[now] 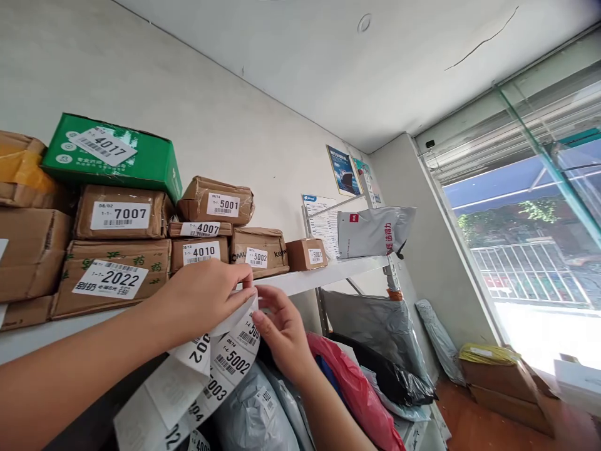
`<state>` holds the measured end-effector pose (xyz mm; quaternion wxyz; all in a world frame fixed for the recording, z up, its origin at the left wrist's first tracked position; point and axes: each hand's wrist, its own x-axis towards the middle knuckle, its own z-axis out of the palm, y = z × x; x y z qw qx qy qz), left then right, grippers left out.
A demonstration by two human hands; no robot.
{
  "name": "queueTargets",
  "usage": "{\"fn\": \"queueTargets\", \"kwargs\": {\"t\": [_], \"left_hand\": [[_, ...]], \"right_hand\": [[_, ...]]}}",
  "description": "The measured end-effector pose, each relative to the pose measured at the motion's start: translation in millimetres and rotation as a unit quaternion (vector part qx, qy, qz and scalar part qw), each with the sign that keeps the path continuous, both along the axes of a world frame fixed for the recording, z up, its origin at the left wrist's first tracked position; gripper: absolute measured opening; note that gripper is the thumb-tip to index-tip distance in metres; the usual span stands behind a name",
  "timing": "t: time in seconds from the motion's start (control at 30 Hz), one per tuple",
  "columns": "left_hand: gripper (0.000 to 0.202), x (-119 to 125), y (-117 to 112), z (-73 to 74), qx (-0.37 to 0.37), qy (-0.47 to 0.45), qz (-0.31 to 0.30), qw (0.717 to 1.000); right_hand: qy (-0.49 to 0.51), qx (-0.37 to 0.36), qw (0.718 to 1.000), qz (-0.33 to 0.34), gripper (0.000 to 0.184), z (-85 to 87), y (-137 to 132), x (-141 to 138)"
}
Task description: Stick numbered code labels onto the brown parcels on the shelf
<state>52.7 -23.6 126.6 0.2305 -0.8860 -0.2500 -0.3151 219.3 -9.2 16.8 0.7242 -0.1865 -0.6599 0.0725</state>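
A long strip of printed barcode labels (230, 363) hangs in loops in front of the shelf, with numbers such as 5002 and 5003 showing. My left hand (204, 297) pinches the strip's upper end between thumb and fingers. Close beside it on the right, my right hand (284, 332) grips the strip's edge with its thumb and curled fingers. Just behind my hands are a brown carton marked 4010 (224, 245) and another marked 5002 (277, 247). Below the strip lies a grey plastic parcel (248, 413), partly hidden by it.
Stacked cartons, including a green box (154, 160), fill the shelf's left side. A grey mailer bag (370, 232) stands at the shelf's right end. Under it lie a red parcel (352, 382) and a black parcel (380, 369). Cartons (502, 382) sit on the floor near the doorway.
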Motion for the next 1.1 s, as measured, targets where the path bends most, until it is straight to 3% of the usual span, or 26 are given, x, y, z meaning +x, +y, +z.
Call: {"fn": "queueTargets", "kwargs": {"t": [0.07, 0.17, 0.43, 0.6, 1.1], "left_hand": [[0.030, 1.6, 7.4, -6.4, -0.001, -0.010, -0.016, 1.000], [0.036, 2.5, 16.9, -11.6, -0.003, -0.008, -0.015, 1.000], [0.041, 3.3, 23.6, -20.4, -0.010, 0.005, 0.017, 1.000], [0.043, 2.0, 25.8, -19.3, -0.031, -0.006, 0.017, 0.999], [0.035, -2.2, 22.1, -18.2, -0.038, -0.033, 0.027, 0.998]], "right_hand": [[0.034, -0.024, 0.996, 0.081, 0.040, -5.0, 1.0, -7.2], [0.087, -0.021, 0.989, 0.121, 0.031, -7.2, 3.6, -9.7], [0.124, -0.040, 0.990, 0.055, 0.034, -5.0, 1.0, -5.7], [0.161, -0.073, 0.981, 0.075, 0.043, -3.5, 2.9, -0.1], [0.166, -0.110, 0.976, 0.084, 0.044, -1.5, -1.3, 4.7]]}}
